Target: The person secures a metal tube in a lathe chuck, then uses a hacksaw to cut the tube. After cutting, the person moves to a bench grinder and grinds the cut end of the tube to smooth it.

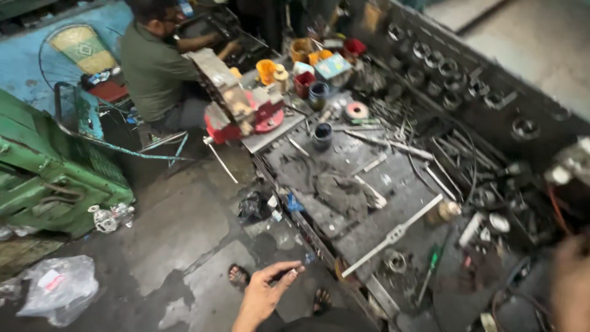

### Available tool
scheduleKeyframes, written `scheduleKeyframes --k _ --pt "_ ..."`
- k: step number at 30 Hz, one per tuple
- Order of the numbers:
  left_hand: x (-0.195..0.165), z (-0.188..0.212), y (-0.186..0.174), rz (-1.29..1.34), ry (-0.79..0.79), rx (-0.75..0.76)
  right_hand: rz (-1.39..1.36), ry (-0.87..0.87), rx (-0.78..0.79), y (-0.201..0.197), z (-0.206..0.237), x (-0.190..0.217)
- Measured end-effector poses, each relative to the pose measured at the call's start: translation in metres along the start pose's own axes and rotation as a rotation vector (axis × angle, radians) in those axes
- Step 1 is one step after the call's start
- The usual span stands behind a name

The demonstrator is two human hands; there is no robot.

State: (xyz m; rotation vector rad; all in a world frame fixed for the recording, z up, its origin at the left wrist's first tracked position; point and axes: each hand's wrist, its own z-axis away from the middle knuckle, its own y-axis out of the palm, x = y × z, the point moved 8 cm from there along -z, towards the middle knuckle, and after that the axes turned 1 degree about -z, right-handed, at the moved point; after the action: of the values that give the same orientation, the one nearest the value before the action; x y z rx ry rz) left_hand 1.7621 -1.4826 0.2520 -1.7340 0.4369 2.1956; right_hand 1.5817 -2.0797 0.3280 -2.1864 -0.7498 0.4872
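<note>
While I look down over the cluttered metal worktop, my left hand hangs low in the view, off the worktop's near edge and above the concrete floor. Its grip is loose and open: the fingers stretch toward the worktop and nothing lies in the palm. Whether the fingertips pinch something small I cannot tell, since that spot is blurred. My right hand shows only as a blurred shape at the right edge, over the far end of the worktop; I cannot tell if its grip is open or closed.

Nearest my left hand is the long tap wrench, a pale metal bar lying slantwise on the worktop, untouched, its lower end close to the near edge. Just beside that end sits a metal ring. Further up the worktop lies a grey crumpled rag, and beyond it stands a dark round can. A red vise is fixed at the far corner, with an orange cup behind it.

Below my left hand, my feet in sandals stand on the floor. Across the room another person in a green shirt sits bent over their own work. A green machine stands at the left, with a clear plastic bag on the floor near it.
</note>
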Motion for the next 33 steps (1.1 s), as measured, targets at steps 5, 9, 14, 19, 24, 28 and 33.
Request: scheduleKeyframes --k 5,9,14,19,24,28,33 --pt "-0.002 -0.033 -0.074 -0.065 0.234 -0.046 -1.038 -0.305 0.444 -0.003 0.109 0.266" --pt "0.012 -0.058 -0.143 -0.002 0.19 0.046 -1.164 -0.293 0.911 -0.037 0.182 0.44" --pt "0.034 -0.079 -0.234 0.016 0.04 0.069 -1.173 -0.551 1.094 -0.154 0.198 0.588" --pt "0.048 -0.102 -0.305 0.169 -0.032 -0.038 -1.262 -0.604 0.585 -0.228 0.103 0.68" --pt "0.036 -0.124 -0.341 0.156 0.039 -0.134 -1.194 -0.634 0.236 -0.243 -0.02 0.73" --pt "0.036 -0.134 -0.35 0.179 -0.027 -0.147 -1.085 -0.755 0.263 -0.23 -0.078 0.769" --pt "0.034 -0.143 -0.364 0.131 0.029 -0.201 -1.008 -1.002 0.205 -0.219 -0.096 0.784"
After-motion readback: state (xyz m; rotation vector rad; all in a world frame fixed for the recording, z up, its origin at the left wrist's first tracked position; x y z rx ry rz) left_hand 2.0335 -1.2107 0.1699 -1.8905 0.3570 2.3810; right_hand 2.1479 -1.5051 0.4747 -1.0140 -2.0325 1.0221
